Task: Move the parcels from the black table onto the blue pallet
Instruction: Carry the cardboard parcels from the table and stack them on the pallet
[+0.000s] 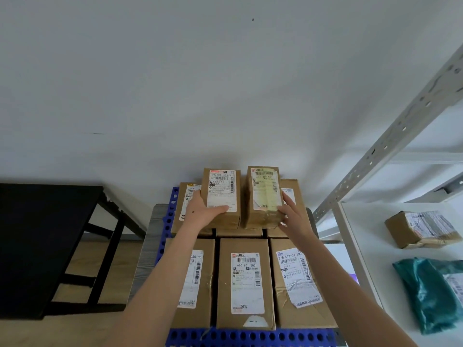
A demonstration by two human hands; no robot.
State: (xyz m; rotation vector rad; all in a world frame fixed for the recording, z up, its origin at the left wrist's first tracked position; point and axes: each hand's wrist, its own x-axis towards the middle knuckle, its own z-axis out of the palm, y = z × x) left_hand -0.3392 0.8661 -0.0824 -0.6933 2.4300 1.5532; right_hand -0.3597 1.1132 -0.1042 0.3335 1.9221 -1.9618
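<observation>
Brown cardboard parcels with white shipping labels lie flat on the blue pallet (250,338): a front row (246,284) of three and a back row (186,209). Over the back row, side by side, are the left upper parcel (221,194), gripped by the left hand (203,211), and the right upper parcel (264,196), gripped by the right hand (294,216). The black bench (37,234) stands to the left.

Grey shelving upright (390,146), teal bag (431,294), white wall (175,83)

Everything is seen from one wide-angle head-worn camera, pointed forward and down at close range over the parcels (246,281) on the blue pallet (250,338), the tabletop (37,234) kept at left.
</observation>
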